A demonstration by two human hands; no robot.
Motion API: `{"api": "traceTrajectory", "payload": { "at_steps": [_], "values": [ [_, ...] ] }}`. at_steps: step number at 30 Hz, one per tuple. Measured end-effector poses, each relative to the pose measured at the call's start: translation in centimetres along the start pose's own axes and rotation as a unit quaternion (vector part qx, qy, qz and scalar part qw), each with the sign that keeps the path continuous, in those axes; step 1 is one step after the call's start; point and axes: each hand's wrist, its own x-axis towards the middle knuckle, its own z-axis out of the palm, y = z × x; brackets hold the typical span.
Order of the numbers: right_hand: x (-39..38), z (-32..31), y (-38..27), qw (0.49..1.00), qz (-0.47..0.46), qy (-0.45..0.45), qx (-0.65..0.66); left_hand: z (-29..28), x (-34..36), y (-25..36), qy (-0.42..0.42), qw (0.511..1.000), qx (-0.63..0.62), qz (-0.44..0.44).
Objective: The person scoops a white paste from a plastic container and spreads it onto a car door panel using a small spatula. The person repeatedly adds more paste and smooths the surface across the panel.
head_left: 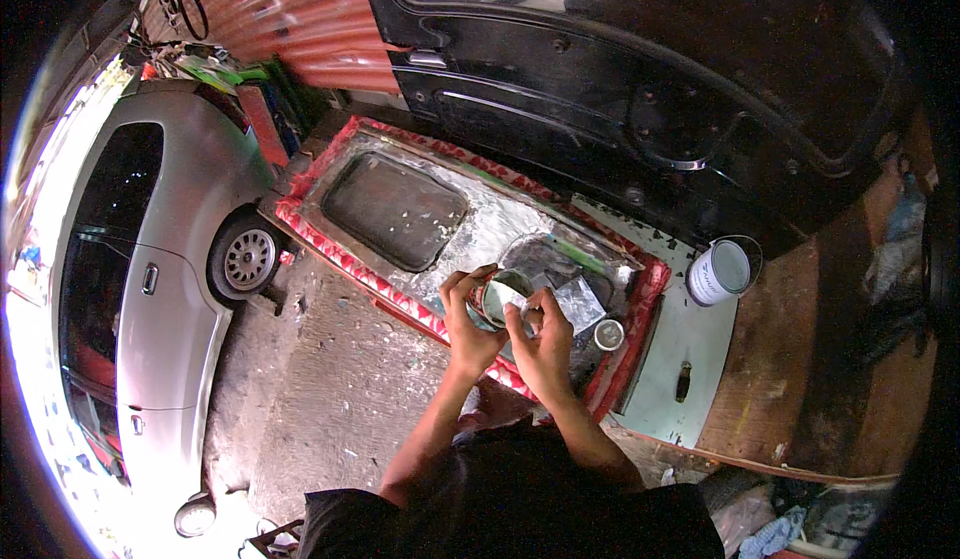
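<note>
My left hand (pixel 468 321) curls its fingers around an open round tin (pixel 495 304), tilted so its mouth shows. Inside the tin is something pale grey-green. At the tin's mouth, my right hand (pixel 541 344) is closed with fingers and thumb pinched on a small white piece, maybe a scraper (pixel 510 294); its exact kind is unclear. Both hands are over the near side of a worn, white-smeared work table (pixel 490 217). Just right of the right hand lie a shiny grey square sheet (pixel 580 305) and a small round white-rimmed lid or cup (pixel 608 335).
Red-and-white patterned cloth (pixel 340 277) edges the table. A white pail (pixel 718 273) and a dark-handled tool (pixel 683 383) rest on a pale panel (pixel 660 414) to the right. Behind leans a large black vehicle panel (pixel 560 99). A silver car (pixel 180 259) stands left.
</note>
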Motion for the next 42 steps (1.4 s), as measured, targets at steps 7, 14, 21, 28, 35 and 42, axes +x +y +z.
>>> {"api": "traceTrajectory", "payload": {
  "at_steps": [7,14,21,28,35,42],
  "values": [
    [-0.2,1.4,3.5,0.982,0.090,-0.005,0.169,0.4,-0.3,-0.4,0.029,0.993,0.107,0.043],
    [0.5,0.9,1.6,0.923,0.236,0.039,0.300,0.9,-2.1,-3.8,-0.007,0.976,0.174,0.132],
    [0.7,-0.5,2.7,0.806,0.382,-0.006,0.453,0.7,-2.3,-4.8,-0.033,0.962,0.201,0.183],
    [0.6,-0.7,5.2,0.676,0.446,-0.091,0.579,0.4,-2.5,-5.3,-0.034,0.957,0.210,0.198],
    [-0.1,-0.9,4.6,0.663,0.455,-0.052,0.592,0.0,-3.2,-5.7,0.011,0.963,0.220,0.153],
    [-0.8,-2.5,4.2,0.765,0.353,0.033,0.538,0.2,-2.2,-2.0,0.016,0.992,0.121,0.036]
  ]
}}
